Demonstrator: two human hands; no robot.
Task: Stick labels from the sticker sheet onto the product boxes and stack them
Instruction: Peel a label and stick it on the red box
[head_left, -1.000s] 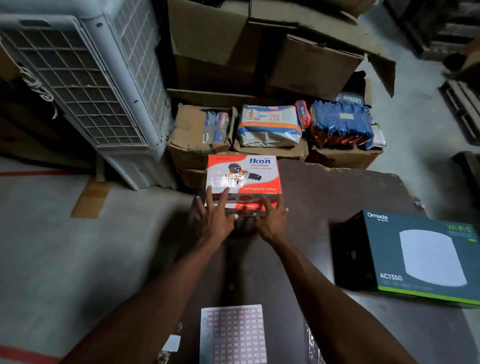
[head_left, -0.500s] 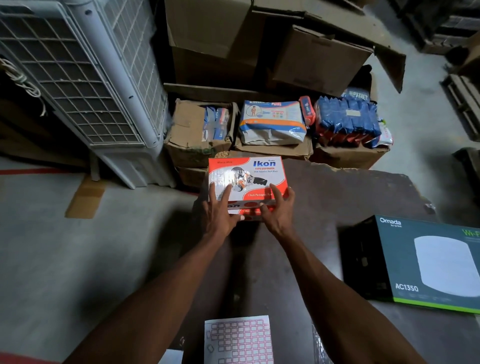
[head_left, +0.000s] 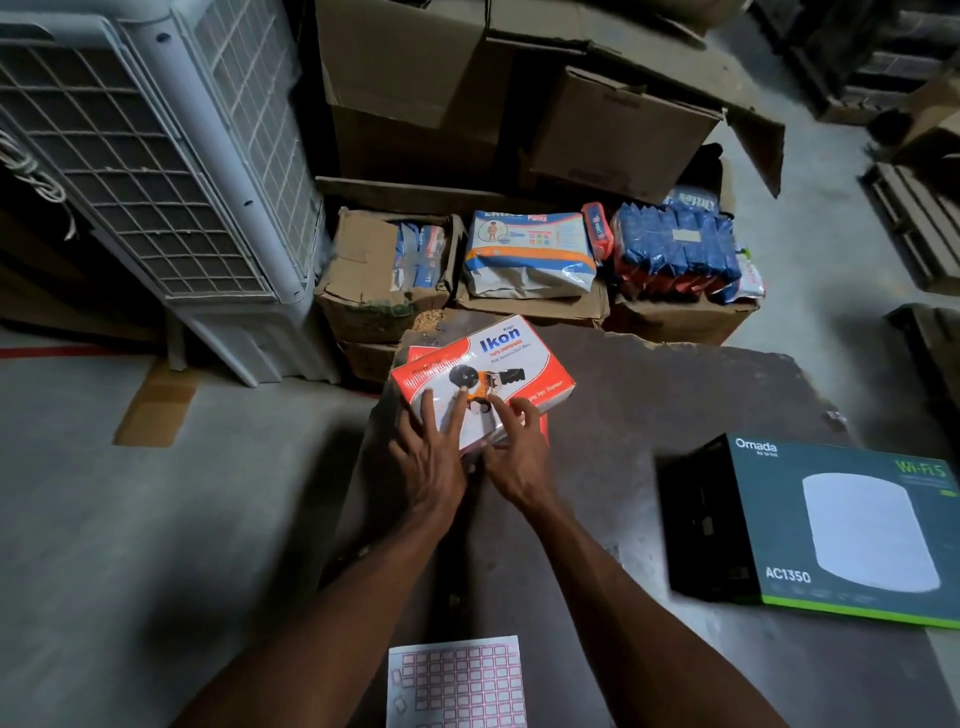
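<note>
While both hands steady the Ikon box (head_left: 485, 376), we hold it tilted on its twin below.
Left hand (head_left: 428, 457) fingers spread flat on top; right hand (head_left: 511, 460) fingers curl at its near edge, aligning the stack; sticker sheet (head_left: 454, 680) lies nearest us.

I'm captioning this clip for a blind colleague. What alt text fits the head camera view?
Two hands, left hand and right hand, tilt a red and white Ikon box above another red box on a dark board. A sticker sheet lies nearest the person, a dark Omada box to the right.
</note>
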